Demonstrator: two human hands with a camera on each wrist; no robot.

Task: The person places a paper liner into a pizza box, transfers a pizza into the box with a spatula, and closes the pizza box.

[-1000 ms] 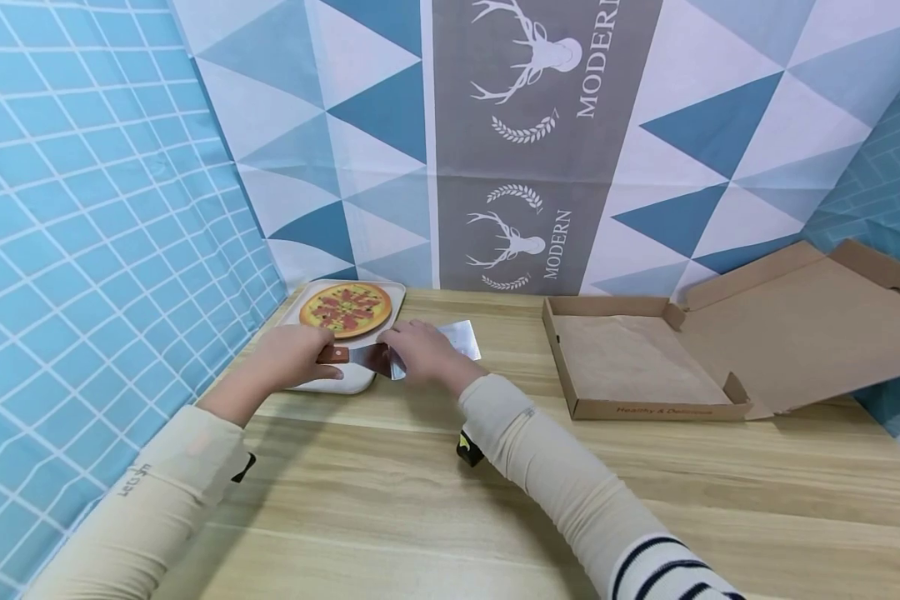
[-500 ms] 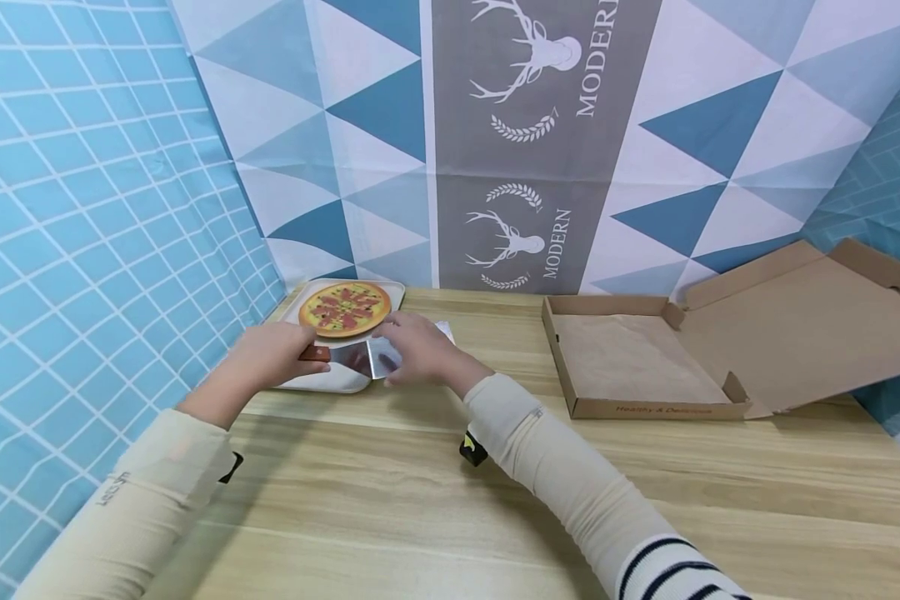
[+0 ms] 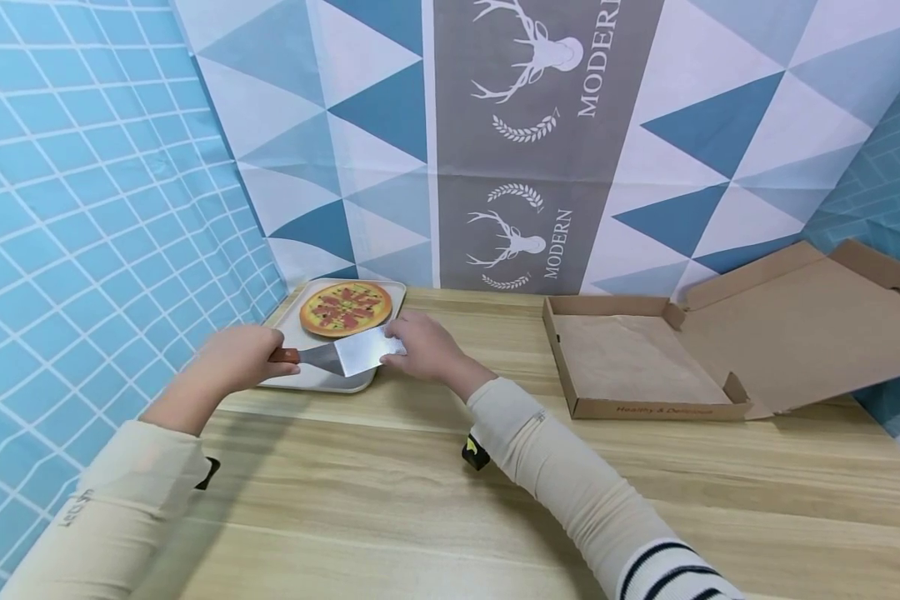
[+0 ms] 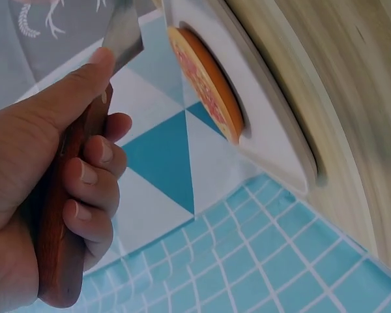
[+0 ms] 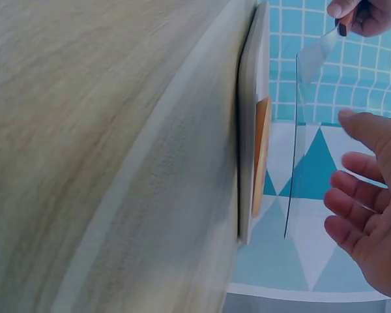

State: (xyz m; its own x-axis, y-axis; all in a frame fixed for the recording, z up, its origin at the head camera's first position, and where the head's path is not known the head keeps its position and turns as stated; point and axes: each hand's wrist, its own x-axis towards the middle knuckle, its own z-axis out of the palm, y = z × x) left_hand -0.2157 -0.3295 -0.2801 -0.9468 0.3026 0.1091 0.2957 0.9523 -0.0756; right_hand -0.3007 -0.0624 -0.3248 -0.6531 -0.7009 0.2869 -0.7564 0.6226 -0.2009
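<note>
My left hand point(image 3: 243, 354) grips the reddish-brown wooden handle point(image 4: 57, 254) of a metal spatula point(image 3: 366, 350), fingers wrapped round it and thumb laid along the top. The wide, bent blade points right, held over the front part of a white tray point(image 3: 322, 382). On that tray lies a round pizza point(image 3: 345, 308), just behind the blade. My right hand point(image 3: 429, 346) is at the blade's far end, overlapping it in the head view. From the right wrist, the fingers point(image 5: 355, 189) are loosely spread with a gap between them and the blade.
An open cardboard pizza box point(image 3: 660, 410) lined with brown paper stands at the right, its lid point(image 3: 817, 333) tipped back to the right. A tiled-pattern blue sheet point(image 3: 105, 208) borders the wooden table point(image 3: 420, 517) on the left; a patterned backdrop point(image 3: 525, 150) rises behind.
My left hand has drawn the spatula to the left, from beside the tray to over its front. The right hand has come off the blade, its fingers loosening, and stayed nearly in place.
</note>
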